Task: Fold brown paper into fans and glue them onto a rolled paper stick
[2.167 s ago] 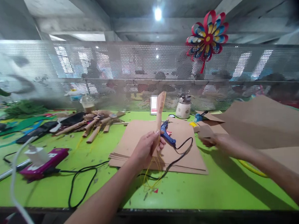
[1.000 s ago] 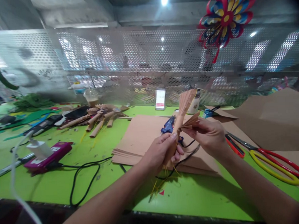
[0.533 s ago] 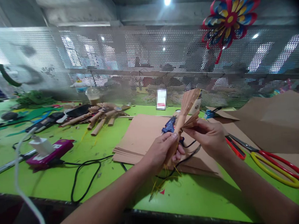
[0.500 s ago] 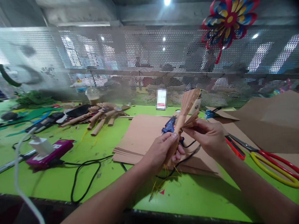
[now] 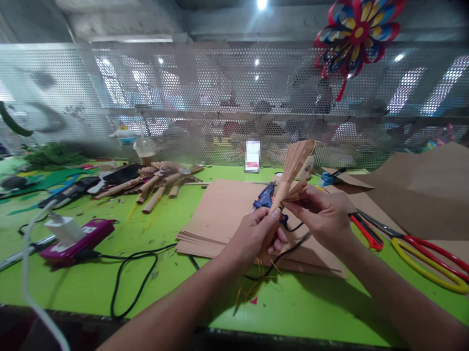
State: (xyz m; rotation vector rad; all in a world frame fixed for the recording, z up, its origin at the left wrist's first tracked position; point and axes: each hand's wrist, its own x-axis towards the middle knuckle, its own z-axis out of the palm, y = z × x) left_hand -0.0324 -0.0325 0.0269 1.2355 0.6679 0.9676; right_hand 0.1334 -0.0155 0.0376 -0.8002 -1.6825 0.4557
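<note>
My left hand (image 5: 261, 231) is closed around the lower stem of a rolled brown paper piece (image 5: 296, 159), whose upper end fans out in pleats. With thumb and fingers, my right hand (image 5: 322, 207) pinches a smaller pleated paper fan (image 5: 294, 192) against the side of that stem. Just behind the stem lies a blue glue gun (image 5: 264, 196), partly hidden by my left hand. Under both hands is a stack of brown paper sheets (image 5: 216, 208). Yellow threads (image 5: 248, 292) trail on the table below my left hand.
To the right lie scissors (image 5: 428, 262) with red and yellow handles and a red cutter (image 5: 367, 231). Several rolled paper pieces (image 5: 153, 198) sit at the left, behind a purple power strip (image 5: 80, 241) with a black cord (image 5: 134, 256). A drink cup (image 5: 144, 151) stands farther back.
My right hand has shifted slightly left and down, with the small pleated fan closer to the stem. My left hand keeps its hold with hardly any movement.
</note>
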